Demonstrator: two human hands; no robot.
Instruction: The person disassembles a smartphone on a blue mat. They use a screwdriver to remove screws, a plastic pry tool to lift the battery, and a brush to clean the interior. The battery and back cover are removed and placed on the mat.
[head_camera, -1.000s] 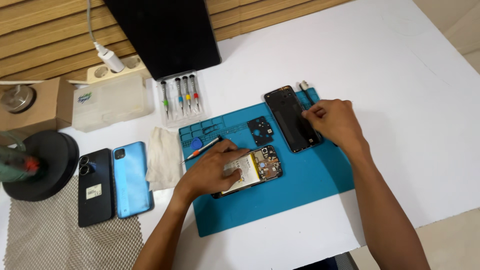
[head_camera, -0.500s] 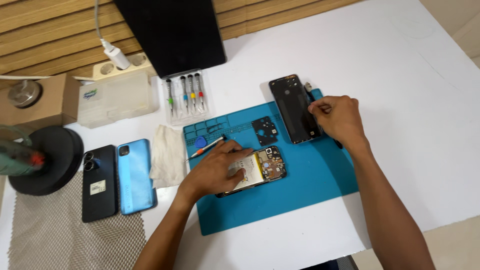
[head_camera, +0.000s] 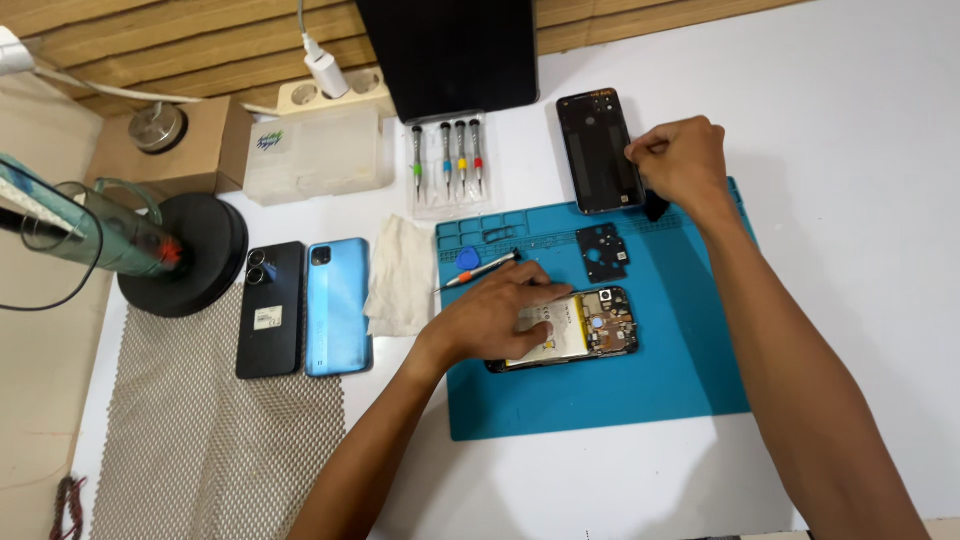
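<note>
My left hand (head_camera: 495, 320) lies flat on an opened phone (head_camera: 600, 325), holding it down on the blue work mat (head_camera: 600, 400); the phone's battery and circuit board show to the right of my fingers. My right hand (head_camera: 680, 160) is closed on the right edge of the black back cover (head_camera: 597, 150), which lies mostly on the white table just past the mat's far edge. A small dark piece peeks out under that hand. A black inner plate (head_camera: 603, 250) lies on the mat between my hands. A slim screwdriver (head_camera: 480, 270) and a blue pick (head_camera: 467, 258) lie by my left fingers.
A screwdriver set (head_camera: 447, 160) sits behind the mat, with a white cloth (head_camera: 400, 275) at the mat's left. A black phone (head_camera: 270, 310) and a blue phone (head_camera: 337, 305) lie further left, near a black round stand (head_camera: 185, 255) and a mesh mat (head_camera: 210, 440). A power strip (head_camera: 330, 92) is at the back.
My right hand has slid the black back cover away from me, off the mat's far edge onto the table. My left hand has stayed on the opened phone.
</note>
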